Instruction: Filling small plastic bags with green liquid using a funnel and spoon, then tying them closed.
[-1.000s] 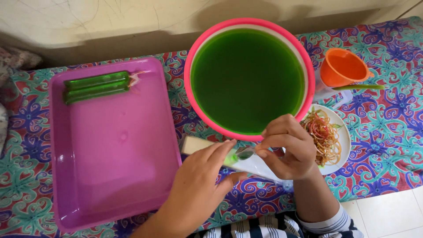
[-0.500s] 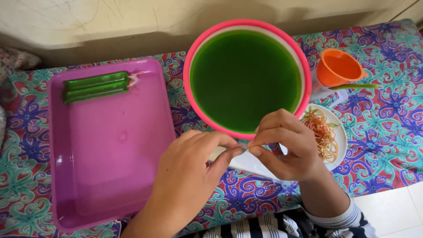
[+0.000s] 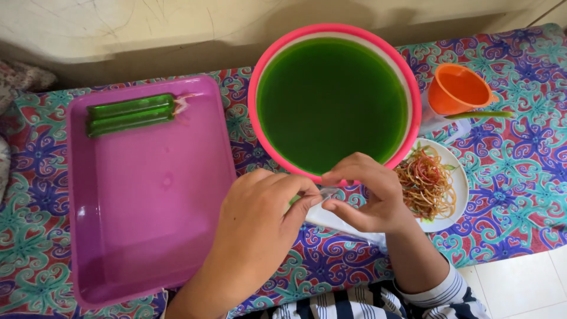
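My left hand (image 3: 260, 218) and my right hand (image 3: 366, 198) meet in front of a big pink-rimmed bowl (image 3: 407, 136) full of green liquid (image 3: 331, 100). Between the fingertips of both hands I pinch the end of a thin clear plastic bag (image 3: 331, 218) that holds a little green liquid; most of the bag is hidden under my hands. A purple tray (image 3: 147, 218) lies to the left, with two filled green tubes (image 3: 130, 114) side by side at its far end.
An orange funnel (image 3: 458, 88) stands at the right of the bowl, with a green-handled utensil (image 3: 478, 115) beside it. A white plate (image 3: 458, 195) of rubber bands (image 3: 425, 183) sits by my right wrist. A patterned cloth (image 3: 520, 195) covers the table.
My left hand has slid right over the plastic bag and closed on its end together with my right hand. The bag was plainly visible before; now it is mostly covered.
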